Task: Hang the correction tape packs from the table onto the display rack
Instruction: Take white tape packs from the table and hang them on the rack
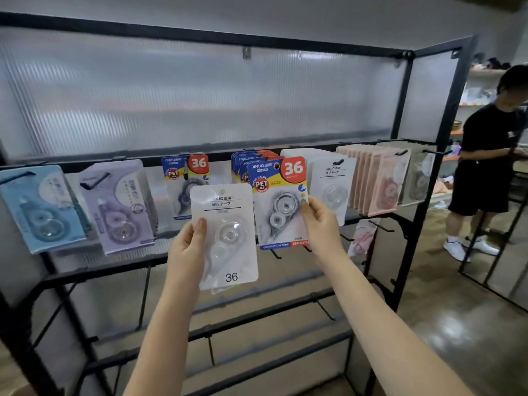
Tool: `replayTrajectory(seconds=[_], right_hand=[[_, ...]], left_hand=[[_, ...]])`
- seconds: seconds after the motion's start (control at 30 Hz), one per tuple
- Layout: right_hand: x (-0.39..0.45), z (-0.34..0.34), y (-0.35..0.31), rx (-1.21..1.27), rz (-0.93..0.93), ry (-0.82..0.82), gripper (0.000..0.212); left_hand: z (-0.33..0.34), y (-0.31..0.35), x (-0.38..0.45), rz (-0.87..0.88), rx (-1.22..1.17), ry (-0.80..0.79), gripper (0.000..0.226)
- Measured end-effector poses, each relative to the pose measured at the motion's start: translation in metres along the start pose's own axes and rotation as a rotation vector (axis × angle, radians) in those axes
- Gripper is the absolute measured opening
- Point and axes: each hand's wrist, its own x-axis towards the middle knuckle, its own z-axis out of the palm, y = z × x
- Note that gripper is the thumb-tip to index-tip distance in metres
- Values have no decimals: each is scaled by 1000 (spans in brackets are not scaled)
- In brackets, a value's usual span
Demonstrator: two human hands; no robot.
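My left hand (187, 247) grips a white correction tape pack (228, 238) marked 36 by its left edge, held up in front of the black display rack (400, 138); more white card shows just behind it. My right hand (321, 224) pinches the right edge of a blue, yellow and red pack (278, 201), the front one of a bunch at the rack's top rail. Along that rail also hang a light blue pack (40, 207), a lilac pack (120, 207), a single blue pack (184, 181), white packs (331, 184) and a row of pink packs (377, 181).
Bare black hooks (325, 310) stick out from the lower rails. A pink pack (361, 235) hangs on a lower hook at the right. A person in black (485, 161) stands to the right of the rack beside shelves. The floor is glossy brown.
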Motion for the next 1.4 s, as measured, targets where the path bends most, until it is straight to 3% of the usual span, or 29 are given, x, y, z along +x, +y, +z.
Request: replayTrajectory(seconds=[0.23,0.63,0.83,1.0,1.07,1.2,1.4], right_hand=[[16,8,19,-61,35,-43,19],[43,30,22,-287,60,-73,24],[17,30,43,-223,152,-112,23],[-4,3,78,-239,203,-242,22],[-8,-19,84,-330,204,-356,14],[-1,-71,87,-587,213,-577,24],[25,-126,86,-886,214,-587,33]], left_hand=[[-4,-4,-15,29,32,60,22],[-18,-9,-46,-68,38,180,20],[-18,-16,-53,-75,74,200,22],[14,-24,-56,-99,54,110,22],[35,-27,-54,-108,48,54,21],[91,-29,-45,-81,13,-80,20],[172,-10,-14,146,68,-201,23]])
